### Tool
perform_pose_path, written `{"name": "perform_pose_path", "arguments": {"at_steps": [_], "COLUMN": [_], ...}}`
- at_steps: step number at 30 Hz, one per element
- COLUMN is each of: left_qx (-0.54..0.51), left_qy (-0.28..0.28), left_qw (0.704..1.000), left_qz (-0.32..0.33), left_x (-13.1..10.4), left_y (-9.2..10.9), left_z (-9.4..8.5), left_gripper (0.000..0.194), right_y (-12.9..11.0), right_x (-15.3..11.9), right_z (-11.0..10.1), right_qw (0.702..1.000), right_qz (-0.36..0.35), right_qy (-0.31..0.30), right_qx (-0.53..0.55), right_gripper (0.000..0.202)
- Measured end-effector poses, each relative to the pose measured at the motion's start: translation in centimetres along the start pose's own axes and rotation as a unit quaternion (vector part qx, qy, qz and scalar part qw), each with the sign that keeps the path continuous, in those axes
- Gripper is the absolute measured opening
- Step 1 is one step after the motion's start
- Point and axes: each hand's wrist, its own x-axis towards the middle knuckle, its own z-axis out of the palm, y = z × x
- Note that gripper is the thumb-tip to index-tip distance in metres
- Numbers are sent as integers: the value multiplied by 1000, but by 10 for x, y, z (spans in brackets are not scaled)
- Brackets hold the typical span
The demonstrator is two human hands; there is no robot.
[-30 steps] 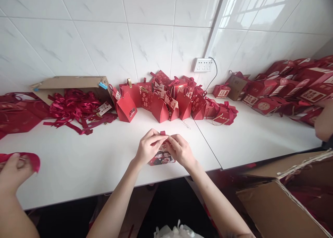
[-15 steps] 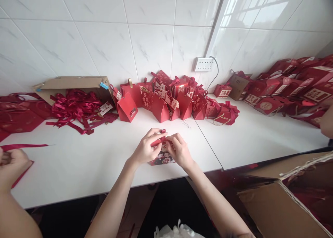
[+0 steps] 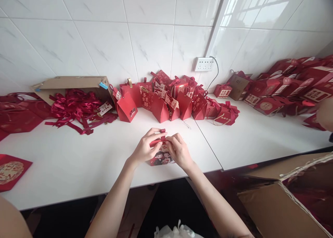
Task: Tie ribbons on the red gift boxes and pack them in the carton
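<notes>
Gone from view at the left edge is a co-worker's hand, leaving a red packet (image 3: 12, 173) bare

Both of the wearer's hands have hardly shifted since the earlier frame. Left grip (image 3: 144, 148) is narrow, thumb and fingers closed on the upper edge of a small red box (image 3: 160, 159). Right grip (image 3: 180, 152) is narrow too, pinching that edge at the other side, though its fingertips partly hide what lies between them. A dark red ribbon loop (image 3: 163, 138) stands up between the two. The box is near the front of the white desk (image 3: 78, 172), its printed couple facing the wearer.

It looks like thin card: very light, stiff along its folds, easily creased across its flat faces. The ribbon is likely soft and a little slick. The folded top edge beside the loop, or the lower side corners, should bear a pinch best; pressing the front panel could dent it.

Farther back, a row of red gift boxes (image 3: 160, 109) stands along the wall (image 3: 151, 40). Left of it, a ribbon heap (image 3: 75, 104) spills from a cardboard tray (image 3: 70, 82). To the right, more red boxes (image 3: 262, 88) are piled up, with part of another person's arm (image 3: 325, 115) beside them, and an open carton (image 3: 281, 206) is nearer the wearer. A co-worker's forearm (image 3: 10, 220) fills the lower left corner.
</notes>
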Motion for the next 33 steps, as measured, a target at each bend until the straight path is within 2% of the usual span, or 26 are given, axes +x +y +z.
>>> {"name": "perform_pose_path", "arguments": {"at_steps": [5,14,19,26,29,33], "left_qx": [-5,-49,-73,-46,-62,-114], "left_qy": [12,64,95,68,58,18], "left_qw": [1000,996,992,996,994,988], "left_qz": [-3,-43,-46,-45,-63,-102], "left_x": [0,0,-1,0,0,2], "left_y": [0,0,-1,2,2,3], "left_z": [2,10,16,12,11,7], "left_gripper": [34,30,30,32,32,32], "right_y": [-3,-7,-5,-7,-7,-4], "right_x": [1,5,6,6,7,12], "right_z": [3,-3,-2,-3,-5,-10], "right_qw": [1000,999,999,999,999,996], "right_qz": [1,36,28,26,36,32], "right_qy": [26,-3,-3,1,-18,-53], "right_qx": [2,37,32,34,37,58], "right_gripper": [16,16,13,12,13,15]}}
